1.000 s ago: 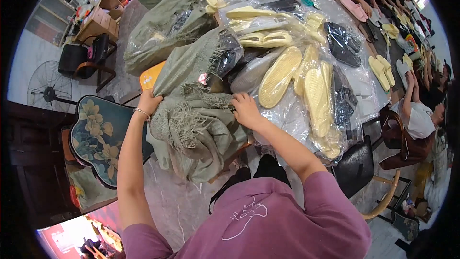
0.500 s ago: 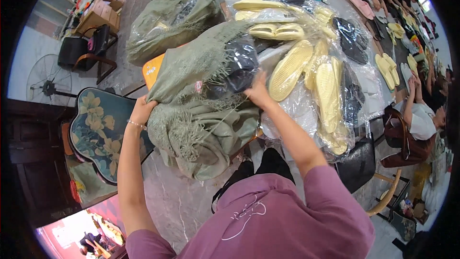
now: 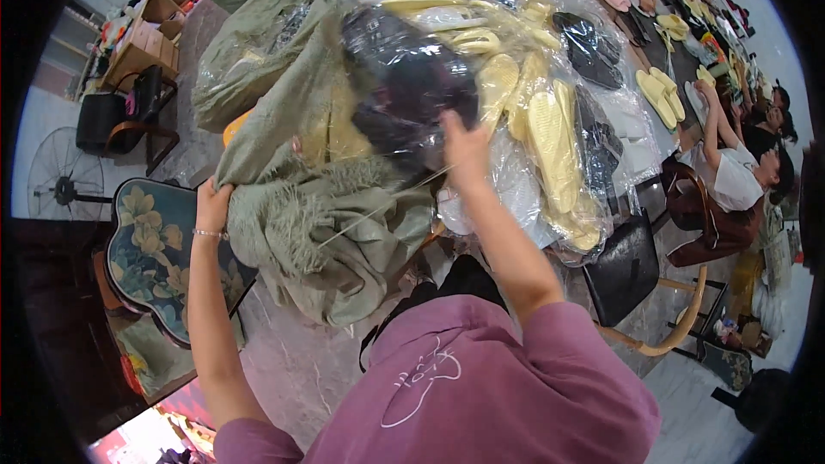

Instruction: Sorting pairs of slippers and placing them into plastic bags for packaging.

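Observation:
My left hand [image 3: 212, 204] is closed on the edge of a grey-green woven sack [image 3: 318, 266] with a frayed mouth, holding it open at the left. My right hand [image 3: 464, 153] is closed on a clear plastic bag of dark slippers [image 3: 412, 86], blurred by motion, partly out of the sack mouth. Something pale yellow shows inside the sack, its form hard to make out. Just right of the dark bag lie yellow slippers [image 3: 552, 150] in clear plastic, with white slippers and black slippers [image 3: 589, 50] bagged around them.
A second filled sack [image 3: 249, 60] stands behind at the left. A flower-patterned chair back [image 3: 159, 249] is close to my left arm, and a black chair [image 3: 623, 266] stands at right. People sit along a long table of slippers [image 3: 660, 96] at far right.
My right hand has pulled the bag of dark slippers up and out of the sack mouth, so much more of it shows. The left hand still grips the sack edge.

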`<state>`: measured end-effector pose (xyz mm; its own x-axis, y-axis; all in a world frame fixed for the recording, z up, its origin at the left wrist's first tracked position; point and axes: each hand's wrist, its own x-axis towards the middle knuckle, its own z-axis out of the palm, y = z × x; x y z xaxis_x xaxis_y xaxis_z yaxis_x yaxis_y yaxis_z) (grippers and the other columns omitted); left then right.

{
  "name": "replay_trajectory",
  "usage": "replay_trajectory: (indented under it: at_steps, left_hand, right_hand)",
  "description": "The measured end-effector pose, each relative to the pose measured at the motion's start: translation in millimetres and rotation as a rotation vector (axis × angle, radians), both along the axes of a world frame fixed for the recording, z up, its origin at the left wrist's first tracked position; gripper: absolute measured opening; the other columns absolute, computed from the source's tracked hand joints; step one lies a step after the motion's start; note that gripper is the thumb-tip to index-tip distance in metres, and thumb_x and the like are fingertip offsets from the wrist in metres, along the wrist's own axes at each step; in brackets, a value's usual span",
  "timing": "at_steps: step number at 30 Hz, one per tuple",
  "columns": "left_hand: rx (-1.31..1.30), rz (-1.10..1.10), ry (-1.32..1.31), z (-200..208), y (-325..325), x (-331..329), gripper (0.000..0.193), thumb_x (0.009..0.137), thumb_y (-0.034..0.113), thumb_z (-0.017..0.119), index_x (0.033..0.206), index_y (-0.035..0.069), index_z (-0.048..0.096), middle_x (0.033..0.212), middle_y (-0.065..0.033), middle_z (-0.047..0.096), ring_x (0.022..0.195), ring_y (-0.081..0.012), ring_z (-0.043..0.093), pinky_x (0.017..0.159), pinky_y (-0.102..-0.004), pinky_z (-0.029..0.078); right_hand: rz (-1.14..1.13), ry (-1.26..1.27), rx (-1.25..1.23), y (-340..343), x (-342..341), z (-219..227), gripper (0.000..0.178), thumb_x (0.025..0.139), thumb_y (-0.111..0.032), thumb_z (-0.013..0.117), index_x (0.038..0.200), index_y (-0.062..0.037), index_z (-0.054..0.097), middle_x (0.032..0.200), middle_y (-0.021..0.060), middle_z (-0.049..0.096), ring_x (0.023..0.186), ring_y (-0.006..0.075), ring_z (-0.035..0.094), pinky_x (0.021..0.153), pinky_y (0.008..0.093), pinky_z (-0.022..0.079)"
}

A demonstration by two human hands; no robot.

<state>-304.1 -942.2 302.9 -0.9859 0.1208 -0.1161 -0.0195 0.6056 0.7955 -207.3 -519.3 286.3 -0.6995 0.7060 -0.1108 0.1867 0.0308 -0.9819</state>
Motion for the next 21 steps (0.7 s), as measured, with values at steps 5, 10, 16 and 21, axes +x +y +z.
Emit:
replay_trajectory:
  at_steps: [5, 10, 16, 21]
  left_hand:
    - [-0.011, 0.066, 0.046, 7.3, 16.6, -13.0, 0.024, 0.078, 0.003, 0.054, 0.099, -0.007, 0.059, 0.089, -0.0058, 0.064, 0.078, -0.0101, 0.056, 0.07, -0.0243, 0.044]
    - [0.072, 0.057, -0.002, 2.8, 17.4, -19.5, 0.024, 0.079, 0.003, 0.054, 0.101, -0.006, 0.059, 0.089, -0.0046, 0.064, 0.078, -0.0094, 0.055, 0.071, -0.024, 0.044]
    - [-0.184, 0.097, 0.129, -26.9, 13.2, -30.1, 0.024, 0.079, 0.005, 0.055, 0.099, -0.007, 0.059, 0.087, -0.0068, 0.064, 0.078, -0.0114, 0.056, 0.072, -0.0259, 0.045]
    - [-0.579, 0.248, 0.175, -59.5, -22.9, -21.8, 0.037, 0.072, 0.016, 0.064, 0.107, 0.005, 0.06, 0.097, -0.017, 0.064, 0.094, -0.0332, 0.06, 0.082, -0.0374, 0.046]
  right_hand:
    - [-0.131, 0.519, -0.332, 139.6, 41.6, 3.4, 0.033, 0.082, -0.008, 0.063, 0.112, -0.0009, 0.052, 0.102, 0.0091, 0.06, 0.083, 0.0171, 0.06, 0.066, 0.0331, 0.054]
    - [-0.24, 0.437, -0.277, 242.2, 63.2, -50.2, 0.04, 0.082, -0.017, 0.065, 0.114, -0.0013, 0.049, 0.104, 0.0073, 0.059, 0.083, 0.0176, 0.06, 0.061, 0.0322, 0.052]
    - [0.116, -0.26, 0.111, 237.3, 118.7, -71.1, 0.055, 0.082, -0.022, 0.065, 0.128, -0.0054, 0.041, 0.121, 0.0088, 0.051, 0.095, 0.0175, 0.055, 0.077, 0.0306, 0.047]
    - [1.123, -0.816, 0.342, 156.1, 137.3, 28.5, 0.051, 0.078, -0.015, 0.065, 0.125, -0.0031, 0.049, 0.114, 0.0143, 0.06, 0.097, 0.0216, 0.062, 0.082, 0.0282, 0.047]
